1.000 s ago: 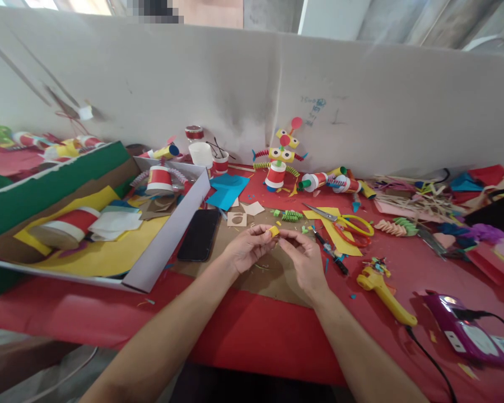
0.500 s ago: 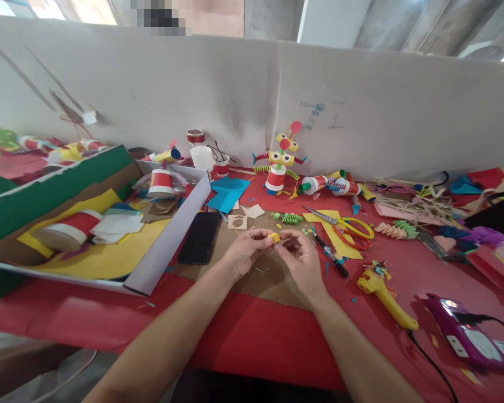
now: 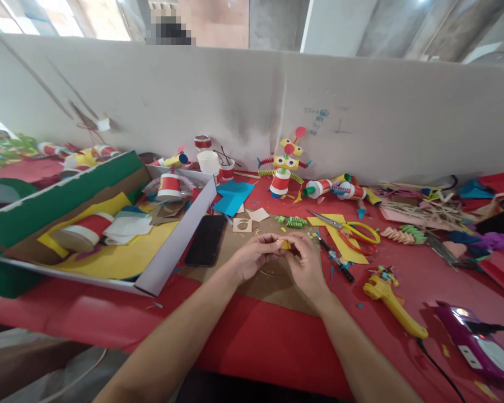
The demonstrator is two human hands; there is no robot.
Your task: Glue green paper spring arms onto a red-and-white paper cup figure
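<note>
Between both hands, over a brown cardboard sheet [image 3: 256, 288], is a small yellow paper piece [image 3: 285, 244]. My left hand [image 3: 254, 257] pinches it from the left with thumb and fingers. My right hand [image 3: 306, 263] is closed on its other side, fingertips curled over it, so much of the piece is hidden. Just beyond the hands lie a cut cardboard square with a round hole [image 3: 242, 225] and a green folded-paper spring [image 3: 294, 222]. To the right, scissors with yellow and red handles [image 3: 357, 232] rest on a yellow paper strip [image 3: 348, 250].
A box [image 3: 151, 274] with yellow paper and cup figures stands left, beside a black phone [image 3: 205, 240]. A paper-cup figure [image 3: 280, 182] stands near the wall. On the right lie a yellow glue gun [image 3: 397, 308], a cutter knife [image 3: 336, 258] and a purple power strip [image 3: 470, 341].
The view has shifted slightly, so things sit a little lower and further right. My right fingers have closed further over the yellow paper piece, covering more of it.
</note>
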